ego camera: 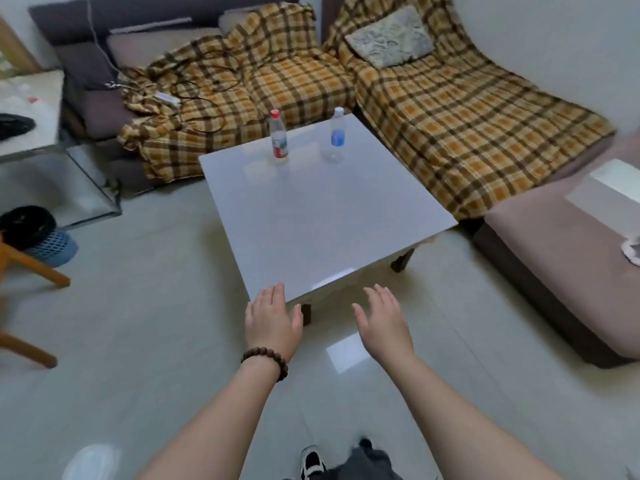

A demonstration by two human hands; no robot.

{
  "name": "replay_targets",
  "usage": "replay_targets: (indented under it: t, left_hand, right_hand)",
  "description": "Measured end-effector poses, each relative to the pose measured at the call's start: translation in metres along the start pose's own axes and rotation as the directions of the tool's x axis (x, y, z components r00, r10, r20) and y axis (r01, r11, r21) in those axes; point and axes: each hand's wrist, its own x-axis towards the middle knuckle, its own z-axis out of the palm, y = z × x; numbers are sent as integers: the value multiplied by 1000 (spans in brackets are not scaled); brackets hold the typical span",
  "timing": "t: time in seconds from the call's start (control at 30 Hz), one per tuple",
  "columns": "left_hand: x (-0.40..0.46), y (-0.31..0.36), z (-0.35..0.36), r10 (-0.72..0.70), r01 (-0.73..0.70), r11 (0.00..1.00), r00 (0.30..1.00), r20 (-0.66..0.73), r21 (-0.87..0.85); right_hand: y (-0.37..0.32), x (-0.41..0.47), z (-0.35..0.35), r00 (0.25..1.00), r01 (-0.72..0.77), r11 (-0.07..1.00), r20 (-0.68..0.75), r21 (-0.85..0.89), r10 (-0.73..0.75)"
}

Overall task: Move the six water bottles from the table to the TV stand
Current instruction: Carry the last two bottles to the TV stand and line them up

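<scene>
Both hands, left (273, 320) and right (382, 322), reach forward empty with fingers straight toward the white surface (329, 220), where only a red-capped bottle (278, 138) and a blue-labelled bottle (337, 135) remain of six.

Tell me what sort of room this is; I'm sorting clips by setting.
Most likely a home living room: an L-shaped sofa draped in plaid blankets, with a cushion, wraps around a low white table holding two water bottles, on a glossy tiled floor.
</scene>
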Motion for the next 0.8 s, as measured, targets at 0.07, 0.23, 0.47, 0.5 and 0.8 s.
replay_targets:
  t: [0.07, 0.23, 0.47, 0.5, 0.8]
  left_hand:
    - [22, -7, -5, -47, 47, 999, 999, -13, -7]
    - [82, -28, -17, -175, 174, 985, 982, -74, -12]
    - [144, -60, -41, -364, 363, 931, 920, -148, -36]
    - [149, -67, -46, -389, 388, 921, 909, -153, -37]
    - [190, -156, -81, -563, 556, 827, 811, -158, -90]
  right_hand:
    - [-15, 31, 2, 999, 48, 998, 26, -28, -47]
    - [-58, 112, 18, 979, 177, 982, 108, -62, -170]
    - [-121, 198, 44, 917, 334, 940, 257, -75, -305]
    - [-130, 207, 48, 908, 347, 935, 278, -76, -315]
    - [-232, 266, 111, 813, 498, 864, 386, -72, -436]
